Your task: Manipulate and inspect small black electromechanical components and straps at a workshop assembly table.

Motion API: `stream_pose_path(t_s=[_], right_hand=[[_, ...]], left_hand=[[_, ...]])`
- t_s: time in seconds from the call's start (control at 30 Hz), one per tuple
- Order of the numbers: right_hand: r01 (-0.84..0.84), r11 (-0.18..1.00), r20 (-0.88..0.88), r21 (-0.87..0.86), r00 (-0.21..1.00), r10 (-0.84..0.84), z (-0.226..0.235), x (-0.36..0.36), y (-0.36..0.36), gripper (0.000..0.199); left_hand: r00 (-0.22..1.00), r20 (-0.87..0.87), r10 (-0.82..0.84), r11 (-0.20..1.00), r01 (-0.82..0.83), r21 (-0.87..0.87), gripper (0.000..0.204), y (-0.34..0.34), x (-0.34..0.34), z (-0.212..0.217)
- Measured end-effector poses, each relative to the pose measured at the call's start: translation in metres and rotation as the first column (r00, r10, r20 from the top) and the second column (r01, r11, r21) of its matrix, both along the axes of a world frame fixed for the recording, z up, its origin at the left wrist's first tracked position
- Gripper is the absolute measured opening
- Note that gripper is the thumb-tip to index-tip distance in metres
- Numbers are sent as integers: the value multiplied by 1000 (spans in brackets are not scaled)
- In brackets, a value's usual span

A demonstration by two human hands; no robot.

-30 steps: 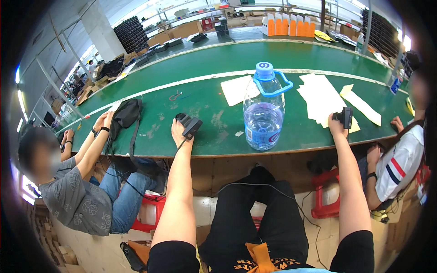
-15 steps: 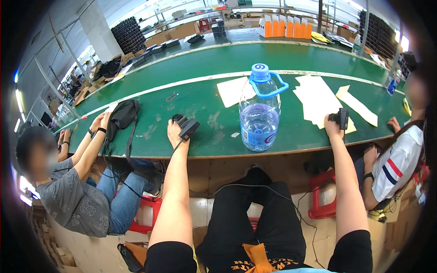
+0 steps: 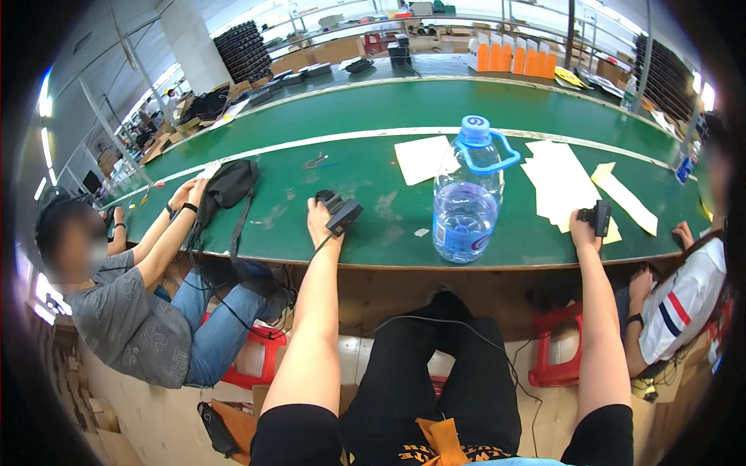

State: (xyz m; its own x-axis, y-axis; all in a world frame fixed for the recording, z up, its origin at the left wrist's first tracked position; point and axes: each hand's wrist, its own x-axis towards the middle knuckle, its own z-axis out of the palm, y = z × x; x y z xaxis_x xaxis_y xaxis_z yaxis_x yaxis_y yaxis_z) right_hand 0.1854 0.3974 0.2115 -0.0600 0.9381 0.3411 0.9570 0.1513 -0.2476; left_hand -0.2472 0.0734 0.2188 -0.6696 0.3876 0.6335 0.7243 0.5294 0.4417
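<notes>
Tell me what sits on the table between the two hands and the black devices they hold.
The large water bottle with the blue handle stands upright on the green table, between the left hand with its black device and the right hand with its black device. White paper sheets lie flat beside the right hand.

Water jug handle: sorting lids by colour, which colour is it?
Blue, on the water jug handle, head view.
</notes>
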Motion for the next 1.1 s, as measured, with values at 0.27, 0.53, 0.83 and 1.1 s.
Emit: stream_pose_path(t_s=[0.27,0.53,0.83,1.1], right_hand=[[25,999,13,23,1000,-25,-10,7,11,48],[22,998,-23,-62,999,-23,2,-2,1,59],[39,996,-2,84,999,-39,-21,10,24,57],[28,1000,-12,1,1000,-28,-6,3,10,56]], left_hand=[[996,-78,39,999,-42,-33,26,5,-1,-5],[987,-146,66,992,-81,-97,28,-3,-9,-14],[997,-73,35,999,-35,0,28,2,9,3],[999,32,35,999,-34,-5,26,0,12,10]])
